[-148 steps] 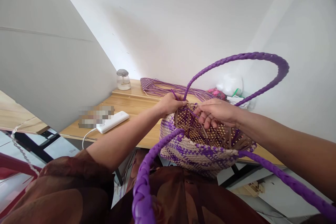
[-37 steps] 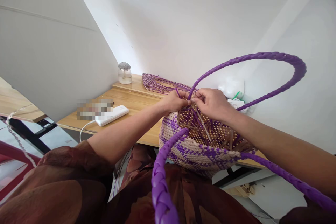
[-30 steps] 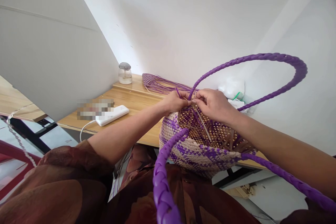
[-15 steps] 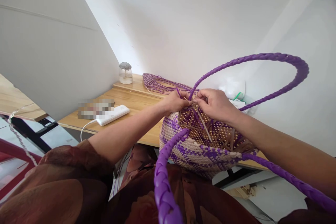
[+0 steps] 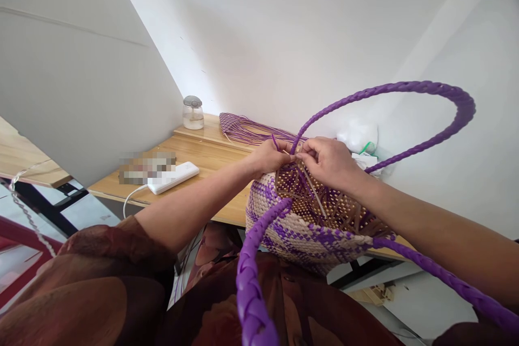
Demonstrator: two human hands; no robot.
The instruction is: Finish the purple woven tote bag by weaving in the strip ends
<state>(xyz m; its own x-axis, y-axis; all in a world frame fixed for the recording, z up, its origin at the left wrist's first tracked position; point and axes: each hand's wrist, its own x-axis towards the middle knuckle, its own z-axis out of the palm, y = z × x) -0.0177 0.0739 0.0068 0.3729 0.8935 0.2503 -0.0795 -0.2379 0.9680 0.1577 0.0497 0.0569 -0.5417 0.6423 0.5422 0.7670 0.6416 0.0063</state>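
Note:
A purple and cream woven basket rests at the table's front edge against my body, its mouth facing up. Two braided purple handles rise from its rim, the far handle arching toward the wall and the near handle looping toward me. My left hand pinches the far rim at the foot of the far handle, a purple strand end standing up by its fingers. Close beside it, my right hand pinches a thin strip at that same spot; the fingertips almost touch. Loose strips hang inside the basket.
A white power strip with a cord lies on the wooden table, beside a blurred-out item. Behind are a lidded glass jar, a partly woven purple piece with long strands, and a white plastic bag.
Both hands stay at the far rim with nearly the same grip. The whole view has shifted very slightly.

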